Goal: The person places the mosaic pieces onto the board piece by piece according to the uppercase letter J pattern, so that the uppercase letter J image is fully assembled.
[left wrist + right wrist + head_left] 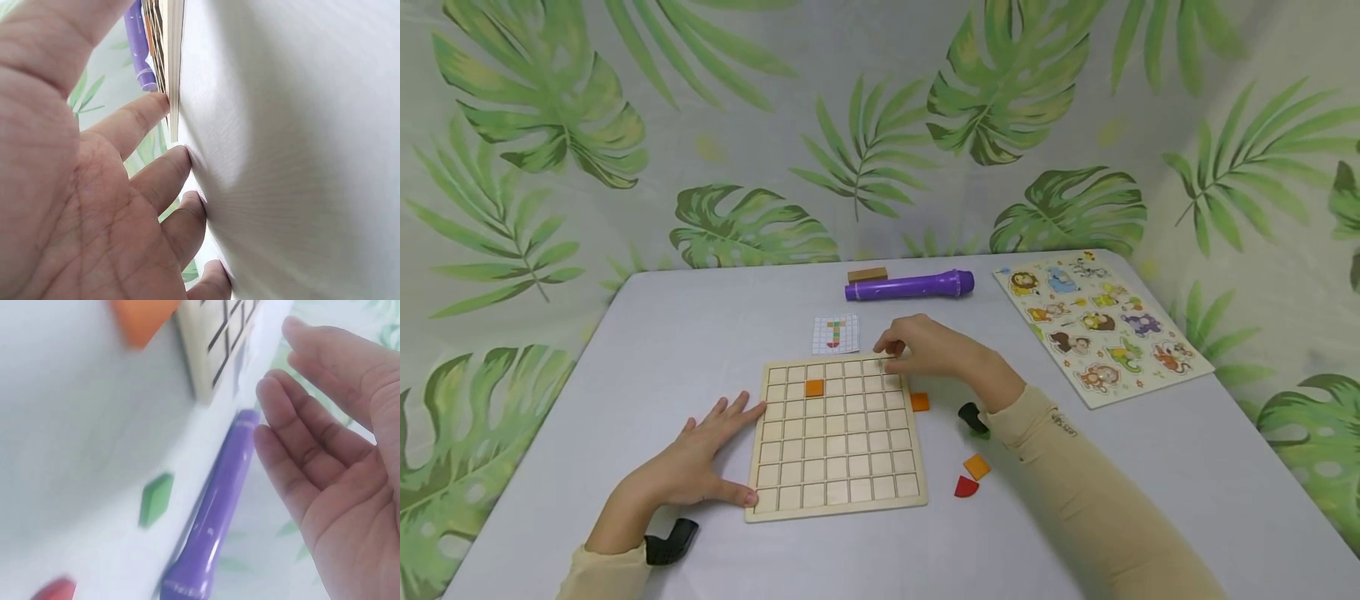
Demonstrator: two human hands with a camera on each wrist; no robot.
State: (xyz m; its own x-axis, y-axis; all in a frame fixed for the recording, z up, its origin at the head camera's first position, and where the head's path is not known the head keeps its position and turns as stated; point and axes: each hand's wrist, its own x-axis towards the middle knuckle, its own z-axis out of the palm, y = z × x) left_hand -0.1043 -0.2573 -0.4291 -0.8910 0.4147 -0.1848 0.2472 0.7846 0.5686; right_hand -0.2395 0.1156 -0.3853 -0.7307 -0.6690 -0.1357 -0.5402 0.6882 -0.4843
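Observation:
A wooden grid board (838, 447) lies on the table, with one orange square tile (814, 388) in its upper part. My left hand (696, 457) is spread beside the board's left edge, its thumb and a fingertip touching that edge. Over the upper right corner hovers my right hand (928, 346); in the right wrist view its fingers are loosely bent with nothing between them. Another orange tile (919, 402) sits against the board's right side. Further right lie an orange tile (976, 467) and a red quarter-round piece (966, 487). A green piece (156, 500) shows in the right wrist view.
Behind the board lies a small pattern card (836, 334). Beyond it are a purple toy microphone (910, 287) and a brown block (867, 274). An animal puzzle board (1101, 325) occupies the right back. Leaf-printed cloth (880, 117) surrounds the table.

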